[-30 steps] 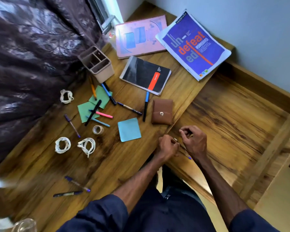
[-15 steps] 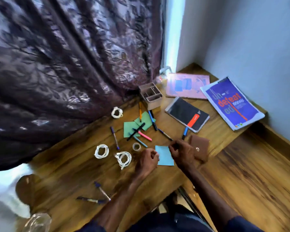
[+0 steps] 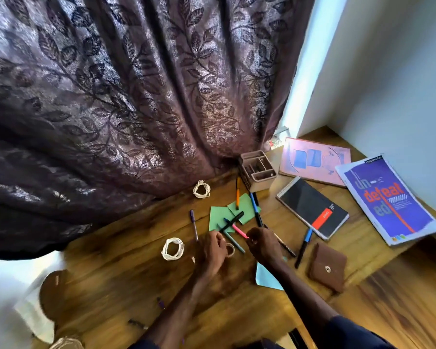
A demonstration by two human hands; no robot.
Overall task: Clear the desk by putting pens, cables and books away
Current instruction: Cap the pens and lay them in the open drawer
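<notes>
Head view: right hand point(image 3: 263, 245) curls its fingers at the near end of the pink pen point(image 3: 239, 230), likely to pinch so thin a thing. Left hand point(image 3: 212, 251) curls just beside the tape ring point(image 3: 230, 249). Neither grip is clear. Beyond both hands stands the organiser point(image 3: 258, 170).

Daylight behind the curtain point(image 3: 141, 102); edges warped, blurred.

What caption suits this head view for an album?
Left hand and right hand hover over scattered pens on a desk, the right at a pink pen; cables and books lie around.
</notes>
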